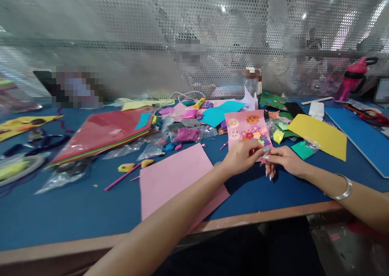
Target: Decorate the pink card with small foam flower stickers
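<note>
My left hand [243, 156] and my right hand [285, 160] meet above the near edge of a pink sheet. Both are closed, with their fingertips pinched together. Small bits of teal and purple show at the fingertips, too small to name. Behind them lies the pink decorated sheet [240, 121], bearing animal faces and a cluster of colourful flower shapes [254, 134]. My hands cover its lower edge. A plain pink sheet [173, 178] lies under my left forearm. A silver bangle [345, 189] circles my right wrist.
Stacked coloured sheets [106, 130] lie at left, near a purple stick [123, 178]. Clay packets [187, 135] crowd the middle. A yellow sheet [319, 134] and a blue board [361, 138] sit at right. A pink bottle [351, 81] and lidded jar [251, 81] stand behind.
</note>
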The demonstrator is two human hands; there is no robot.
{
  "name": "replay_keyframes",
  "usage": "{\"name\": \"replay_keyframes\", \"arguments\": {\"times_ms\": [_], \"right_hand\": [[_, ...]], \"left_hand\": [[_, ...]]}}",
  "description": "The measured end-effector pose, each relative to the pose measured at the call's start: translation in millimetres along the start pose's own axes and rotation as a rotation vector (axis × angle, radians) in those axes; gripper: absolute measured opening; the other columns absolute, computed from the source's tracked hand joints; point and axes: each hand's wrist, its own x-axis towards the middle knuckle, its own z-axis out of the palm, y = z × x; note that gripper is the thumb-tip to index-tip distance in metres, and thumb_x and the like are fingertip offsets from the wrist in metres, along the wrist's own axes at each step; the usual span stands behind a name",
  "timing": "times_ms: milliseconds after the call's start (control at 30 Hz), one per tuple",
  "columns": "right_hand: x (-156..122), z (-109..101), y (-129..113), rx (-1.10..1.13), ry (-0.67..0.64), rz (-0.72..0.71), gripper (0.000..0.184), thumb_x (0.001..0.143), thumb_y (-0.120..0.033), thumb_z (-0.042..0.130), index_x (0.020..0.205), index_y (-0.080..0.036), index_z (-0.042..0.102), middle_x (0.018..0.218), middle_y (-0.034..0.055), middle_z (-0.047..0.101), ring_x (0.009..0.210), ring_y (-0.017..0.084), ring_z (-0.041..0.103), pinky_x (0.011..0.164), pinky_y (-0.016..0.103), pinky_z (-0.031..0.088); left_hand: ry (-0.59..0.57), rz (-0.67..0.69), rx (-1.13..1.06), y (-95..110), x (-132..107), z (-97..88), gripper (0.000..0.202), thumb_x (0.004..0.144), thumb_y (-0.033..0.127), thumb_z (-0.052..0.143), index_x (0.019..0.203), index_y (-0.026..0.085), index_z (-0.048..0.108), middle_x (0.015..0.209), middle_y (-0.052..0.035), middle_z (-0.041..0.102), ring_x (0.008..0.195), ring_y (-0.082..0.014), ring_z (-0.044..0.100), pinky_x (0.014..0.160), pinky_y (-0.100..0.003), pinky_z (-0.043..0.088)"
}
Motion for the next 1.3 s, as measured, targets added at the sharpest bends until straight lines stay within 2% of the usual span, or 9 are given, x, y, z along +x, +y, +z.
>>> {"name": "replay_keyframes", "arguments": {"times_ms": [100, 267, 533, 700, 833, 933, 1100, 1300], "right_hand": [[0.3, 0.5, 0.1, 0.036, 0.004, 0.019, 0.034, 0.071, -0.044, 0.056, 0.067, -0.010, 0.056, 0.052, 0.0033, 0.061, 0.042, 0.012, 0.057, 0.043, 0.023, 0.044], [2.4, -0.6, 2.5, 0.040, 0.015, 0.019, 0.047, 0.075, -0.054, 0.045, 0.062, -0.010, 0.056, 0.049, 0.0053, 0.060, 0.039, 0.011, 0.056, 0.041, 0.022, 0.042], [3.6, -2.3, 1.7, 0.046, 0.067, -0.004, 0.042, 0.070, -0.053, 0.052, 0.061, -0.012, 0.052, 0.052, 0.0032, 0.060, 0.039, 0.010, 0.055, 0.041, 0.021, 0.040], [3.7, -3.7, 1.0, 0.073, 0.089, -0.024, 0.037, 0.070, -0.048, 0.055, 0.063, -0.012, 0.053, 0.051, 0.0018, 0.059, 0.039, 0.010, 0.055, 0.041, 0.022, 0.043], [2.6, -4.5, 1.2, 0.065, 0.105, -0.003, 0.036, 0.069, -0.047, 0.055, 0.060, -0.012, 0.052, 0.045, 0.0004, 0.057, 0.033, 0.010, 0.052, 0.035, 0.021, 0.040], [1.8, -3.5, 0.4, 0.025, 0.108, -0.010, 0.036, 0.069, -0.047, 0.055, 0.059, -0.013, 0.053, 0.043, -0.0005, 0.056, 0.031, 0.009, 0.051, 0.034, 0.020, 0.039], [4.1, -2.0, 2.0, 0.067, 0.137, -0.015, 0.033, 0.069, -0.046, 0.056, 0.065, -0.014, 0.054, 0.046, -0.0023, 0.056, 0.036, 0.010, 0.053, 0.041, 0.024, 0.046], [6.5, -4.3, 5.3, 0.078, 0.126, -0.027, 0.039, 0.071, -0.051, 0.052, 0.066, -0.012, 0.054, 0.049, 0.0014, 0.059, 0.039, 0.011, 0.055, 0.042, 0.024, 0.043]], "left_hand": [[0.005, -0.009, 0.005, 0.5, 0.3, -0.6, 0.023, 0.081, 0.024, 0.044, 0.069, 0.012, 0.059, 0.055, 0.0004, 0.055, 0.048, -0.0061, 0.044, 0.047, -0.016, 0.033], [0.002, -0.015, 0.017, 0.8, 0.0, -1.0, 0.023, 0.082, 0.024, 0.043, 0.072, 0.012, 0.061, 0.057, -0.0002, 0.056, 0.049, -0.0066, 0.046, 0.047, -0.016, 0.034], [0.087, -0.007, 0.039, 3.1, -1.0, -0.8, 0.023, 0.083, 0.026, 0.043, 0.076, 0.012, 0.060, 0.059, 0.0001, 0.057, 0.049, -0.0065, 0.046, 0.048, -0.016, 0.033], [0.055, -0.085, 0.011, 4.9, -1.4, -2.4, 0.028, 0.085, 0.027, 0.039, 0.074, 0.012, 0.060, 0.058, 0.0005, 0.055, 0.050, -0.0069, 0.045, 0.049, -0.017, 0.034], [-0.009, -0.093, -0.023, 6.6, -2.4, -3.5, 0.026, 0.086, 0.030, 0.038, 0.087, 0.013, 0.058, 0.066, -0.0009, 0.058, 0.053, -0.0076, 0.048, 0.051, -0.018, 0.037], [-0.055, -0.047, 0.008, 7.6, -3.4, -3.1, 0.028, 0.082, 0.035, 0.043, 0.093, 0.013, 0.055, 0.070, -0.0013, 0.058, 0.054, -0.0080, 0.049, 0.051, -0.019, 0.038], [-0.029, -0.021, 0.082, 6.8, -5.2, 0.0, 0.043, 0.069, 0.042, 0.060, 0.098, 0.013, 0.052, 0.065, 0.0014, 0.056, 0.052, -0.0083, 0.050, 0.049, -0.019, 0.040], [0.011, 0.022, 0.104, 5.4, -4.8, 0.5, 0.026, 0.081, 0.035, 0.047, 0.094, 0.014, 0.054, 0.067, 0.0002, 0.057, 0.052, -0.0070, 0.050, 0.050, -0.019, 0.040]]}}
